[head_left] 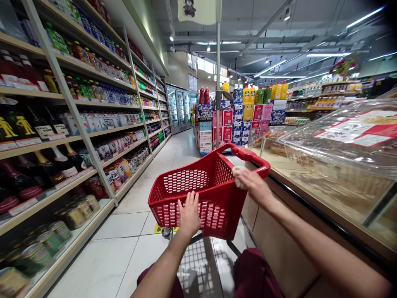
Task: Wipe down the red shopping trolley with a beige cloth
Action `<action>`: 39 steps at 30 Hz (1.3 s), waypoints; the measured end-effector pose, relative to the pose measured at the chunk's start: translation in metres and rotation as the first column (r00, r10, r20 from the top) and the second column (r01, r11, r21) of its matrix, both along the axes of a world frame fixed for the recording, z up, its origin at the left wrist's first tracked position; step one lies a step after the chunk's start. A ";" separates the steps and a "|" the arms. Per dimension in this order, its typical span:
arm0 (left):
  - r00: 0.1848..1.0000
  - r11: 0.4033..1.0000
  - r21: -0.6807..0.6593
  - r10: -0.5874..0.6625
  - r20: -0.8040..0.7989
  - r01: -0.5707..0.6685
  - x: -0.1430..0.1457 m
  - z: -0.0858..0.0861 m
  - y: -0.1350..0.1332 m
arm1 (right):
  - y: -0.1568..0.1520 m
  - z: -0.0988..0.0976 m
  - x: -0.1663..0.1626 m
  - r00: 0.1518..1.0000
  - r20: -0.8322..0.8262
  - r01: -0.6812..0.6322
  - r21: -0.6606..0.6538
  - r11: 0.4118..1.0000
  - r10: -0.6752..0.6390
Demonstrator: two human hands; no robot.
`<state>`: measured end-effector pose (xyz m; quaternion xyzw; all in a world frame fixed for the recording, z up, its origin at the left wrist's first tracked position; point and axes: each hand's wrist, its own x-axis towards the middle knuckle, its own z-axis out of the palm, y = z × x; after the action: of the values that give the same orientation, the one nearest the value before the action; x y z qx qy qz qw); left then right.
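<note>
A red plastic shopping basket (189, 182) sits tilted on a metal cart frame (200, 265) in front of me, and nothing shows inside it. My left hand (188, 213) lies flat against the basket's near wall, fingers stretched upward. My right hand (249, 182) is closed around the red handle (245, 154) at the basket's right rim. My dark red trouser legs (254, 273) show at the bottom.
Shelves (46, 140) of bottles, cans and jars run along the left. A counter (310, 194) with clear-lidded food bins (341, 140) stands close on the right. A tiled aisle (173, 153) leads ahead to a stacked drinks display (242, 120), a steel pole (218, 82) and fridges (178, 107).
</note>
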<state>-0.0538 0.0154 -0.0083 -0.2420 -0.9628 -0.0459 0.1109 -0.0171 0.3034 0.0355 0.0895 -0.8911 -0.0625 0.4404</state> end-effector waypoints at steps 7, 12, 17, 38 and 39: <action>1.000 0.999 -0.030 0.020 -0.018 -0.021 0.002 0.000 0.001 | 0.000 0.000 0.004 0.995 -0.023 0.102 -0.002 0.995 -0.102; 0.999 0.999 -0.050 0.017 -0.044 -0.019 0.001 -0.003 0.000 | 0.011 0.002 0.004 0.985 -0.054 0.161 -0.062 0.985 -0.165; 0.997 0.998 -0.051 0.029 -0.073 -0.033 0.002 -0.005 0.002 | -0.004 -0.004 0.005 0.986 -0.061 0.152 -0.039 0.988 -0.154; 0.996 0.997 -0.073 0.029 -0.090 -0.035 0.003 -0.006 0.003 | -0.008 -0.009 0.011 0.977 -0.034 0.206 -0.088 0.975 -0.210; 0.995 0.997 -0.074 0.023 -0.092 -0.030 0.002 -0.006 0.003 | -0.014 -0.012 0.010 0.988 -0.007 0.154 -0.044 0.987 -0.154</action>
<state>-0.0513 0.0185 -0.0143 -0.2350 -0.9609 0.0031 0.1462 -0.0073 0.2890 0.0234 0.0104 -0.8942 -0.0773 0.4409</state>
